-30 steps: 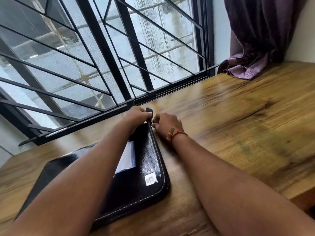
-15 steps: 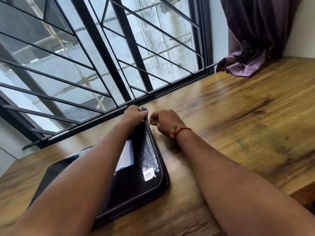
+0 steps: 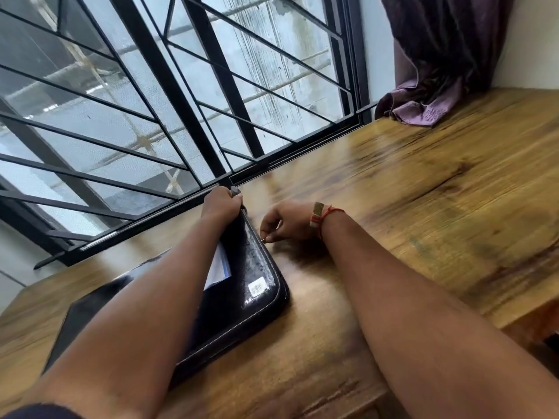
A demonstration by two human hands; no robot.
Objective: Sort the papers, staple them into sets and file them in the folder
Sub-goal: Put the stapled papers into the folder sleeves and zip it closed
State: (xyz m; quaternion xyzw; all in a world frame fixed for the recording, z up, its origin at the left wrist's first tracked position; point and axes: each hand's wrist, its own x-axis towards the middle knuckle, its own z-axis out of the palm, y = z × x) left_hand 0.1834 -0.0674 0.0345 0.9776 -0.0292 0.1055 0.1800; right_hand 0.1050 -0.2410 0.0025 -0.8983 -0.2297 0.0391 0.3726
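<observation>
A black zip folder point(image 3: 257, 267) lies flat on the wooden table point(image 3: 423, 207), with a white paper point(image 3: 219, 266) showing in its front pocket. My left hand point(image 3: 222, 204) grips the folder's far corner by the window. My right hand point(image 3: 286, 222) pinches the small metal zipper pull point(image 3: 263, 241) at the folder's right edge. A red thread band circles my right wrist. My left forearm hides much of the folder's top.
A barred window point(image 3: 181, 101) runs along the table's far edge. A purple curtain point(image 3: 429, 95) hangs at the back right, its hem lying on the table. The table's right edge point(image 3: 532, 316) drops off near my right arm.
My right hand has drawn the zipper pull from the far corner toward me along the folder's right edge. My left hand stays on the far corner.
</observation>
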